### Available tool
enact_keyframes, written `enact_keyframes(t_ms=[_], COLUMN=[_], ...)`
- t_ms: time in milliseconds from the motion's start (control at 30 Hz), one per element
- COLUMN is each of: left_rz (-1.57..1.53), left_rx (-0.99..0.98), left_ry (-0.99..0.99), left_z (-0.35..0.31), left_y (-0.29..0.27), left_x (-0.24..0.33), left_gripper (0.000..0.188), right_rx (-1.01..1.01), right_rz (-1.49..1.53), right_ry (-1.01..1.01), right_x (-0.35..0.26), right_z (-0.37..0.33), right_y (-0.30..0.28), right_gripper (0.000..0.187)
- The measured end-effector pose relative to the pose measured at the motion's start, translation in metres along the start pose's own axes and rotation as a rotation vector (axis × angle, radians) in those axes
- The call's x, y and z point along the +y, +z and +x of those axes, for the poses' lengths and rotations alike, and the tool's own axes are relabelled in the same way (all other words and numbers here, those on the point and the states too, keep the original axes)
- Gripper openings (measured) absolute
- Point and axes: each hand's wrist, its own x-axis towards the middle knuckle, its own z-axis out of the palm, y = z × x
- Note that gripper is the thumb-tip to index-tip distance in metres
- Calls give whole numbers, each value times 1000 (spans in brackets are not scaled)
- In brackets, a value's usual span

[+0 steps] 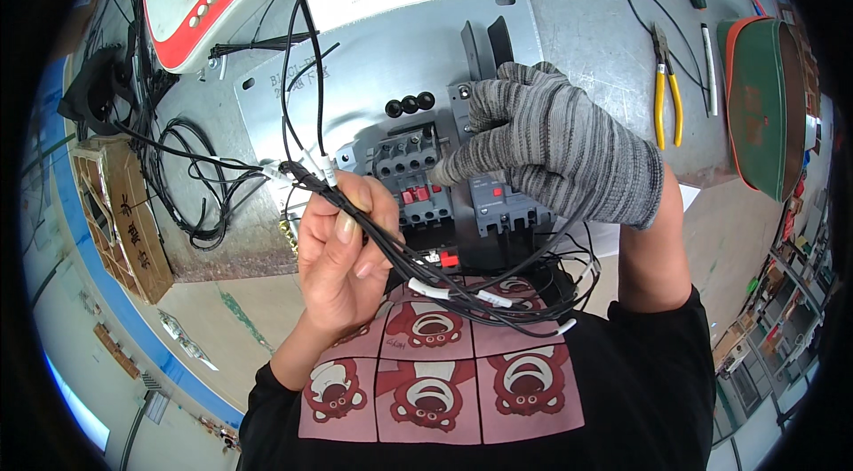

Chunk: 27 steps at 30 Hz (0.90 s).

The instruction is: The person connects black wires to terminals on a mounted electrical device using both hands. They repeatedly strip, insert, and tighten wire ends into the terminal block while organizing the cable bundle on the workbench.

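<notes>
Electrical workshop: pliers, wiring bench
</notes>
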Motion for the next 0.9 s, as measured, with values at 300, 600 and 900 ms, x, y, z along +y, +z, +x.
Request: enact_keyframes(t_ms=[300,600,900], left_rz=[0,-7,8], left_rx=[-7,-6,-27], left_ry=[-11,-22,-1], left_z=[1,-2,-3], left_y=[1,-1,0], left_x=[0,0,0], left_gripper=[14,14,17], right_rx=[93,-39,-18], right_rz=[61,-136,-260], right_ry=[53,130,129], right_x=[-4,-28,-40], right_z=[2,-5,-16], right_y=[4,-5,5], right_gripper=[25,17,21])
